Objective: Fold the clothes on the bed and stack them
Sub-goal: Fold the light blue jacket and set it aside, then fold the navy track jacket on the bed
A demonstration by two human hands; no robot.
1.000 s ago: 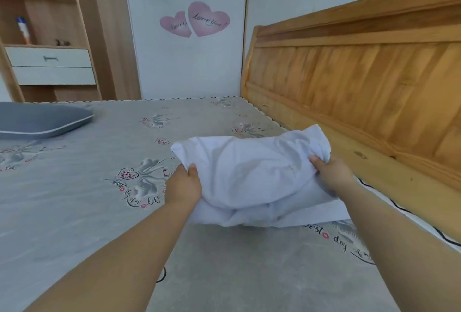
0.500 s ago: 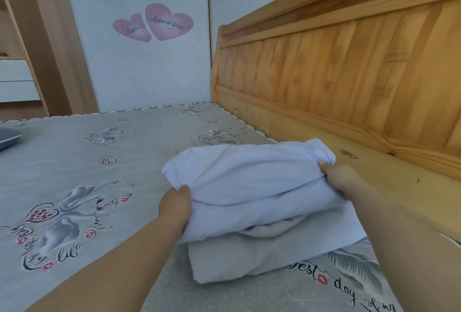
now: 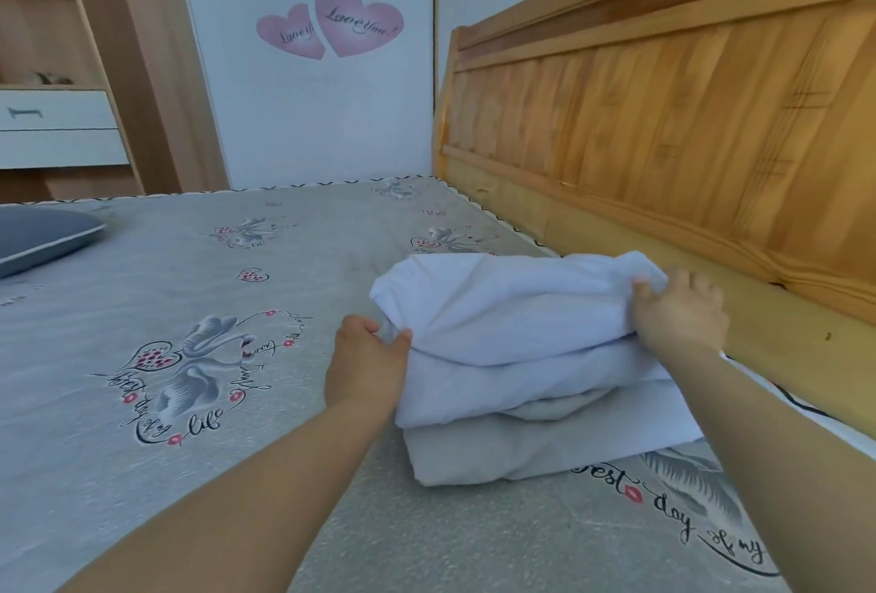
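Observation:
A folded white garment [image 3: 512, 308] lies on top of a second folded pale garment [image 3: 545, 445], forming a small stack on the grey printed bed sheet [image 3: 166, 308] beside the wooden headboard. My left hand [image 3: 367, 362] grips the top garment's left edge, thumb over the cloth. At the garment's right end my right hand [image 3: 680, 315] holds the cloth, with its fingers curled over the top fold. Both forearms reach in from the bottom of the view.
A tall wooden headboard [image 3: 687, 127] runs along the right, close behind the stack. A grey pillow [image 3: 42, 236] lies at the far left of the bed. Beyond the bed stand a wooden shelf with white drawers [image 3: 57, 127] and a white wall with pink heart stickers [image 3: 332, 25].
The top white garment came down from mid-air onto the folded pale garment. Both hands kept their hold and moved with it toward the headboard side.

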